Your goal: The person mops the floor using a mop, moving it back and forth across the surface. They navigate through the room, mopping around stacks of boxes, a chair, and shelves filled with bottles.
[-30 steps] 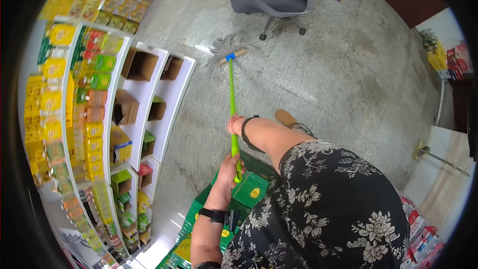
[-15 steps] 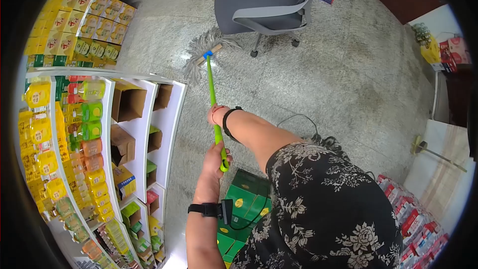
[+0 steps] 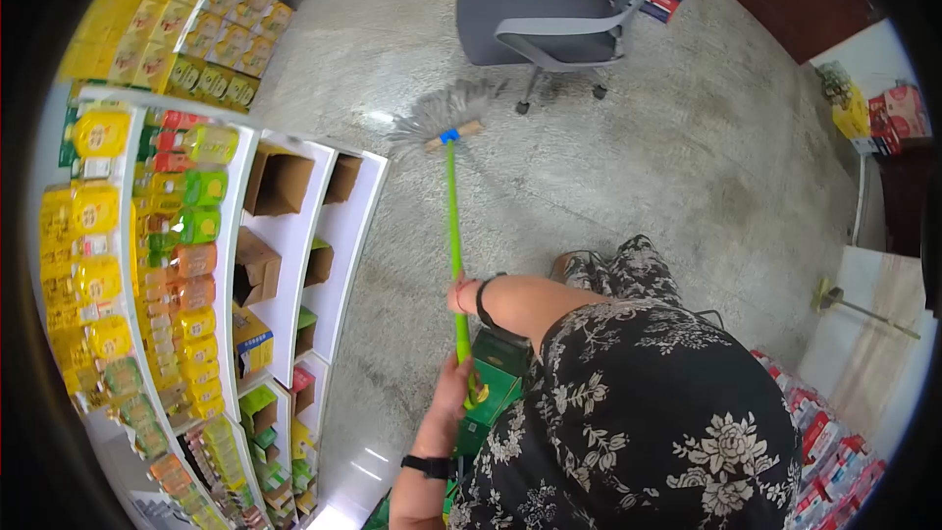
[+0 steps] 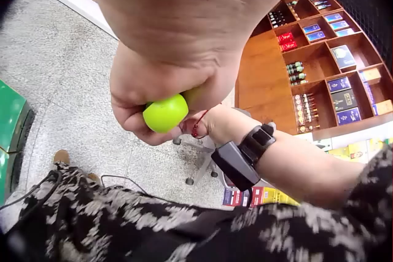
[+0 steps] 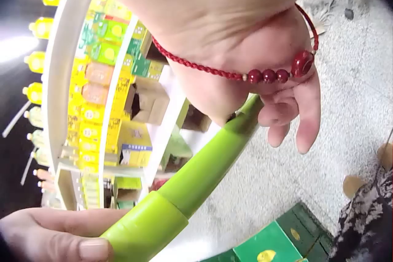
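Observation:
A string mop with grey strands [image 3: 446, 110], a blue joint and a lime-green handle [image 3: 453, 206] lies spread on the floor. My left hand [image 3: 452, 388] grips the handle near its rounded top end, which pokes out of the fist in the left wrist view [image 4: 166, 113]. Farther down the shaft, my right hand [image 3: 461, 294] holds the handle, arm stretched across my body. In the right wrist view, thumb and fingers of the right hand [image 5: 270, 102] wrap the handle below a thicker sleeve [image 5: 147, 225], with some fingertips hanging loosely.
A grey office chair [image 3: 535, 15] stands just beyond the mop head. White shelves [image 3: 343, 226] of bottles and cartons run along the left, with stacked boxes [image 3: 221, 34] behind. Green boxes [image 3: 496, 383] sit by my legs; red-wrapped packs [image 3: 834, 451] lie at right.
The mop head slid forward and left, then came back toward me and to the right. Both hands kept their grip on the handle while the head view shifted.

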The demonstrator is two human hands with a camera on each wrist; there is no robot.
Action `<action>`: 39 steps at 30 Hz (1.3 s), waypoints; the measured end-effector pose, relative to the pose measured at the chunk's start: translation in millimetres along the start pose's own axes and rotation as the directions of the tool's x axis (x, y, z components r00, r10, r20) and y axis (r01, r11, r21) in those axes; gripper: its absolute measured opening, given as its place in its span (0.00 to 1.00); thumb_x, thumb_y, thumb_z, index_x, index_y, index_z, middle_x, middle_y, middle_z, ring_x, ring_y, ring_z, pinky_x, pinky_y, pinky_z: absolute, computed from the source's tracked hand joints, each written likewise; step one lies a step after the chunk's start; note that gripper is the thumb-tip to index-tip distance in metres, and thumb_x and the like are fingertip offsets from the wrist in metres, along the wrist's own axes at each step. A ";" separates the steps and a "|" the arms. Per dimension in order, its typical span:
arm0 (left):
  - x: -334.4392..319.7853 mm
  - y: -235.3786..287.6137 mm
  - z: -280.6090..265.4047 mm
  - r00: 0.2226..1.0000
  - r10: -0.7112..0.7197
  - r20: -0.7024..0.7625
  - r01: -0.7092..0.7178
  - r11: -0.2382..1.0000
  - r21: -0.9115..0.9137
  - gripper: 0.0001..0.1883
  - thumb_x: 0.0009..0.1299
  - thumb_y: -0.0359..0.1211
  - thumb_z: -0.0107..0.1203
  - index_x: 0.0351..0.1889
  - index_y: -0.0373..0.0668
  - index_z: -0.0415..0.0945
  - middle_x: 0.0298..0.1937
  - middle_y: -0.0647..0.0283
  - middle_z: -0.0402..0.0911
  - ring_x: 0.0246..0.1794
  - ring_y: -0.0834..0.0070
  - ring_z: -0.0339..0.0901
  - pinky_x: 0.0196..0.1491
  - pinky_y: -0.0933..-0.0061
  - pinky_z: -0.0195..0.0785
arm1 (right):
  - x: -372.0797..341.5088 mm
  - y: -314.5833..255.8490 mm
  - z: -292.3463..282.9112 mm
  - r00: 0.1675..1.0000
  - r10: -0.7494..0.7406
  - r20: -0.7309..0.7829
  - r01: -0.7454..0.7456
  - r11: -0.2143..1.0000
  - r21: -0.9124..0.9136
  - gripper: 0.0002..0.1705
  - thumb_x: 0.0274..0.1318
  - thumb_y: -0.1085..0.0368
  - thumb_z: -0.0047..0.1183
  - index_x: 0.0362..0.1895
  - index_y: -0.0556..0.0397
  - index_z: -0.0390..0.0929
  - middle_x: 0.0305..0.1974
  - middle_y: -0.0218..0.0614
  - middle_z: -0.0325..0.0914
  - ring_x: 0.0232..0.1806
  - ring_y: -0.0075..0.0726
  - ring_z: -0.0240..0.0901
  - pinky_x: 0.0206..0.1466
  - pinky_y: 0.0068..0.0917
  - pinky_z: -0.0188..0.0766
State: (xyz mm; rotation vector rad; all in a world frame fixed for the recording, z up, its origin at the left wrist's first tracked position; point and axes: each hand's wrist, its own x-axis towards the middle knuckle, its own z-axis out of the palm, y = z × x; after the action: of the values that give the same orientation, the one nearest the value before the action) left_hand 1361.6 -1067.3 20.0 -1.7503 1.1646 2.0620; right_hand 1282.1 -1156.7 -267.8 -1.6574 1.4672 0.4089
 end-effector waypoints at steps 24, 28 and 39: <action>17.6 81.2 -53.5 0.999 0.019 0.026 -0.021 0.998 0.066 0.12 0.68 0.36 0.42 0.46 0.40 0.62 0.26 0.66 0.67 0.21 0.78 0.65 0.24 0.78 0.62 | -91.3 10.4 -201.0 0.957 -0.254 0.141 0.277 0.945 -0.176 0.16 0.46 0.60 0.48 0.39 0.52 0.79 0.36 0.42 0.77 0.39 0.46 0.74 0.37 0.41 0.68; 89.4 179.1 -47.6 0.998 0.031 0.048 -0.032 0.999 0.013 0.11 0.68 0.37 0.43 0.43 0.41 0.61 0.25 0.65 0.66 0.19 0.77 0.65 0.20 0.77 0.61 | -50.7 84.6 -265.8 0.986 -0.165 0.033 0.168 0.966 -0.195 0.14 0.45 0.67 0.49 0.39 0.50 0.79 0.40 0.42 0.76 0.42 0.47 0.72 0.36 0.41 0.69; 260.2 466.9 -14.1 0.995 0.087 0.056 -0.090 0.995 0.054 0.15 0.68 0.37 0.42 0.47 0.38 0.61 0.28 0.63 0.66 0.24 0.76 0.65 0.25 0.75 0.65 | 53.7 300.9 -454.9 0.977 0.120 -0.174 -0.077 0.969 0.235 0.29 0.51 0.63 0.41 0.57 0.66 0.59 0.48 0.47 0.72 0.45 0.43 0.73 0.38 0.42 0.72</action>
State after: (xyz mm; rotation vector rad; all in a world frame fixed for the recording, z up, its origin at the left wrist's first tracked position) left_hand 1017.7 -1475.4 -12.7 -1.6363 1.2931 2.0894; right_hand 886.6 -1520.2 -159.3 -1.4752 1.6737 0.1332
